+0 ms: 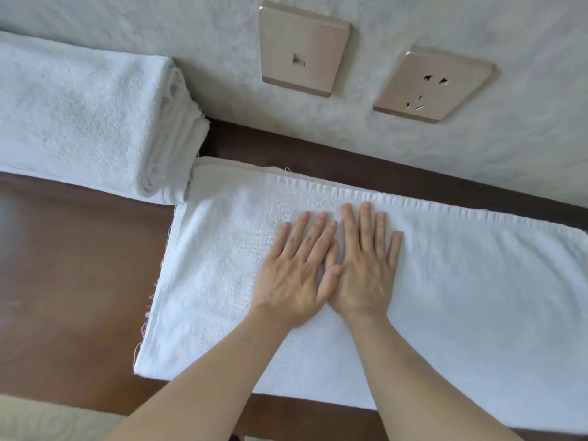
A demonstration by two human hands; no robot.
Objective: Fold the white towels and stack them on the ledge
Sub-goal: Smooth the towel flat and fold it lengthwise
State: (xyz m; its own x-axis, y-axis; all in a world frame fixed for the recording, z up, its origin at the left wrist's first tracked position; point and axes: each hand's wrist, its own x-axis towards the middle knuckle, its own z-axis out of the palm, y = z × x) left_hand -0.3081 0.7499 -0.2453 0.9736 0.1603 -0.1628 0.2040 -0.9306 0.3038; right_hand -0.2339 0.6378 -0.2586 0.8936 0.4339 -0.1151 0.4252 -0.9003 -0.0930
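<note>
White cloth on dark brown wood, gold plates on a pale wall

The towel [445,297] spread along the ledge [79,265] is plain white with a ribbed band at its far edge; the folded stack [79,122] at the ledge's far left corner is white too, slightly greyer. The ledge is glossy reddish-brown. Both socket plates [302,49] are brushed champagne gold on a mottled off-white wall [477,20].

Both hands lay flat, fingers straight, side by side at frame centre on a white terry towel [445,281] spread over the dark brown wooden ledge [79,265]: left hand [297,272], right hand [366,265], thumbs touching. Stack of folded white towels [86,116] sat upper left, its corner touching the spread towel. Two gold-coloured square wall sockets [302,49] were on the textured white wall [509,27] at top.
</note>
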